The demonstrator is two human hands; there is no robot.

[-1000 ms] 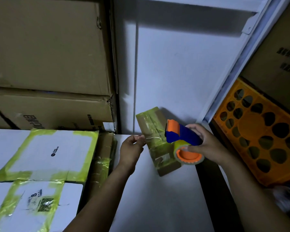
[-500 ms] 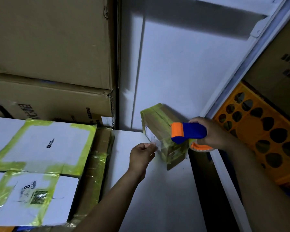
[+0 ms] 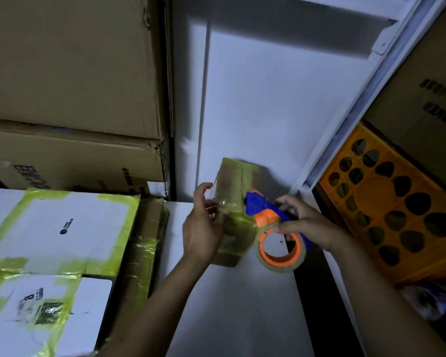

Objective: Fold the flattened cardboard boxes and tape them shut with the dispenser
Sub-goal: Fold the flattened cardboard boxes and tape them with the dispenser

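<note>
A small brown cardboard box [image 3: 233,191], wrapped in yellowish clear tape, stands on end on a white surface [image 3: 229,305] near the wall. My left hand [image 3: 204,226] grips its left side, fingers curled round the edge. My right hand [image 3: 303,221] holds the blue and orange tape dispenser [image 3: 264,211] against the box's right side. The tape roll [image 3: 280,249] with its orange core hangs below the dispenser, facing me.
White parcels edged in yellow tape [image 3: 59,228] lie at the left, with a taped brown box [image 3: 142,243] beside them. Large cardboard cartons [image 3: 70,73] are stacked behind. An orange perforated crate [image 3: 392,217] stands at the right beyond a white frame [image 3: 358,104].
The box has been turned more upright. My left hand moved from its lower left corner to grip its side. The dispenser swung down to the box's right, roll now facing me.
</note>
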